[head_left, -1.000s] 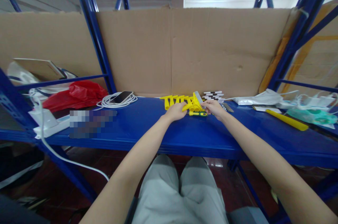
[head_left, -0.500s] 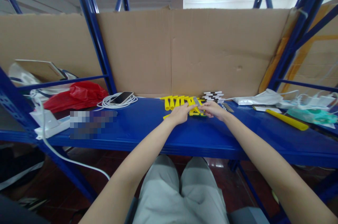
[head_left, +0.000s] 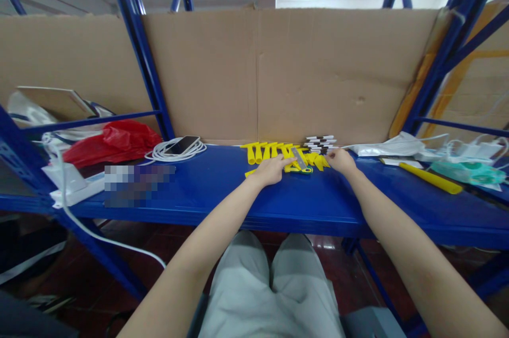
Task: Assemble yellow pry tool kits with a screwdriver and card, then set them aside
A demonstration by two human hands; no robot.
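My left hand (head_left: 270, 169) is closed around a yellow scraper, its flat grey metal blade (head_left: 299, 158) pointing up past my fingertips. To the right, my right hand (head_left: 341, 162) is low over the shelf with its fingers pinched together; what they hold, if anything, is hidden. Beside its fingertips lie small yellow plastic pieces (head_left: 318, 161). Behind my left hand stretches a row of yellow T-shaped handles (head_left: 258, 154). A stack of small black-and-white packets (head_left: 320, 143) stands behind the yellow pieces. A yellow-and-green item (head_left: 306, 171) lies just below the blade.
The blue shelf (head_left: 207, 189) has a cardboard panel (head_left: 207, 78) along its back. On the left are a phone (head_left: 183, 145) on a coiled white cable, a red plastic bag (head_left: 115, 141) and a power strip (head_left: 85, 189). A yellow tube (head_left: 431, 178) lies at right.
My right hand has moved off the metal blade to the right, uncovering the small yellow pieces. The left hand stays in nearly the same place with the scraper.
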